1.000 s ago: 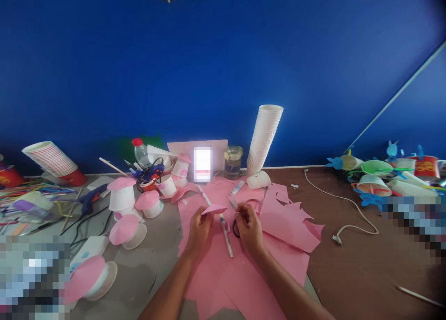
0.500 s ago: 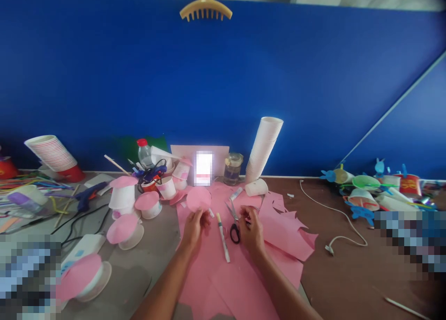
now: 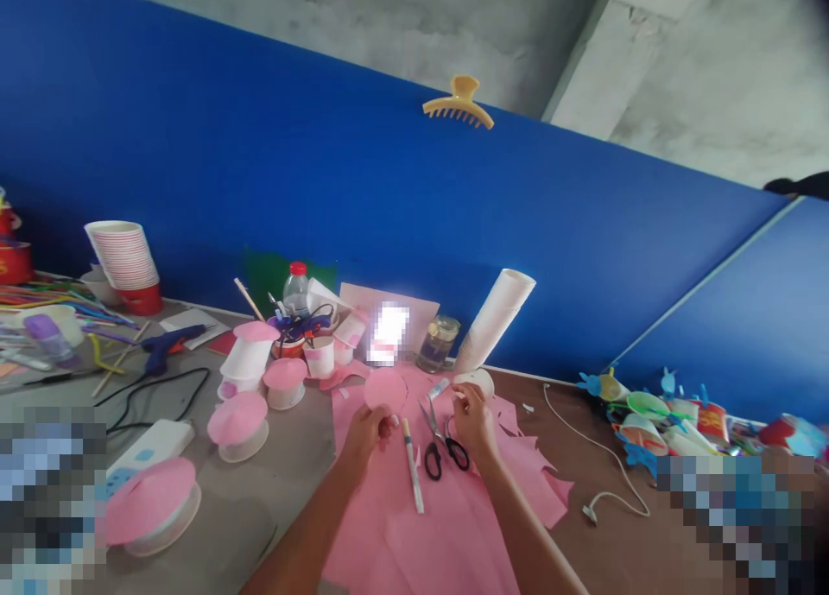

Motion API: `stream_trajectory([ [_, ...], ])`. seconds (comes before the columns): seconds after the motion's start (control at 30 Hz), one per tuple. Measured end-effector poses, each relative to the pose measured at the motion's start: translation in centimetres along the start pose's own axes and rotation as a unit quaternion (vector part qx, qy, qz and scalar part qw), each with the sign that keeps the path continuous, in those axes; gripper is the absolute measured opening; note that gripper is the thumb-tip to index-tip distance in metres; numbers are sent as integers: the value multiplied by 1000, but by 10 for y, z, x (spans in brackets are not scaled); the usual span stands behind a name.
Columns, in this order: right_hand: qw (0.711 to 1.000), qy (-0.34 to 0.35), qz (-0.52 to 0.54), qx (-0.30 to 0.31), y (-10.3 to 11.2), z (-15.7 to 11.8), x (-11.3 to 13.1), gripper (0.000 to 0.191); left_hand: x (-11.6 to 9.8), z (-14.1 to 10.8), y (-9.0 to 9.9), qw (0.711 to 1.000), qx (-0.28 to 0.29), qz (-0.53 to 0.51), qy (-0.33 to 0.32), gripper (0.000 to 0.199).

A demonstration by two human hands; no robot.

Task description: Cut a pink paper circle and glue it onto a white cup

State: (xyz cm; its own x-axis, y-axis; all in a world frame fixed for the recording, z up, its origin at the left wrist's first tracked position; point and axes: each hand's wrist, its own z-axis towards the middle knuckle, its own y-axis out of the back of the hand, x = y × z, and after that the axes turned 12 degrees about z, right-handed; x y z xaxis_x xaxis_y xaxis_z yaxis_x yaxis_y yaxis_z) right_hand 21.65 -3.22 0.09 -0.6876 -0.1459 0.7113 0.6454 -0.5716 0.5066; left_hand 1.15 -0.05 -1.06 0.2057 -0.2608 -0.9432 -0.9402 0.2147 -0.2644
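Observation:
My left hand point(image 3: 368, 431) pinches the lower edge of a pink paper circle point(image 3: 385, 390). My right hand point(image 3: 476, 418) is in front of a white paper cup point(image 3: 480, 381) lying on its side; its fingers are bent, thumb apart, with nothing visibly held. Whether they touch the cup is hidden. Partly open scissors point(image 3: 439, 439) with black handles lie between my hands. Left of them rests a white marker point(image 3: 413, 470). Pink paper sheets point(image 3: 440, 543) are spread underneath, with jagged offcuts point(image 3: 534, 470) to the right.
Several cups with pink discs point(image 3: 239, 418) stand at left, near a power strip point(image 3: 150, 448) and a glue gun point(image 3: 161, 344). Behind are a lit phone point(image 3: 389, 332), a glass jar point(image 3: 438, 344) and a leaning cup stack point(image 3: 497, 319). A white cable point(image 3: 602, 448) lies at right.
My right hand has moved off the scissors toward the lying cup. The scissors now lie free, turned slightly. My left hand keeps the circle. The view has tilted and shifted.

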Motion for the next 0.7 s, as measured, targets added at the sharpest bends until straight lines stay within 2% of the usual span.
stream_trajectory([
  [0.1, 994, 25, -55, 89, -7, 22, -5, 36, -1, -1, 2, 1000, 12, -9, 11, 25],
  [0.2, 979, 41, -102, 172, -16, 33, -10, 41, -1, -2, 4, 999, 36, -11, 38, 23],
  [0.33, 964, 53, -130, 226, -20, 41, -10, 27, 1, -3, 6, 992, 93, -4, 84, 20],
  [0.43, 972, 51, -119, 197, -16, 51, -4, 15, 0, -4, 5, 985, 128, 6, 111, 20],
  [0.53, 991, 35, -78, 100, -7, 54, 9, 20, -3, -6, 5, 982, 143, 15, 119, 25],
  [0.6, 999, 17, -36, 36, -1, 44, 21, 30, -5, -8, 5, 981, 151, 28, 123, 32],
  [0.7, 999, 5, 36, 1, 1, 10, 42, 41, -6, -11, 5, 973, 180, 65, 128, 46],
])
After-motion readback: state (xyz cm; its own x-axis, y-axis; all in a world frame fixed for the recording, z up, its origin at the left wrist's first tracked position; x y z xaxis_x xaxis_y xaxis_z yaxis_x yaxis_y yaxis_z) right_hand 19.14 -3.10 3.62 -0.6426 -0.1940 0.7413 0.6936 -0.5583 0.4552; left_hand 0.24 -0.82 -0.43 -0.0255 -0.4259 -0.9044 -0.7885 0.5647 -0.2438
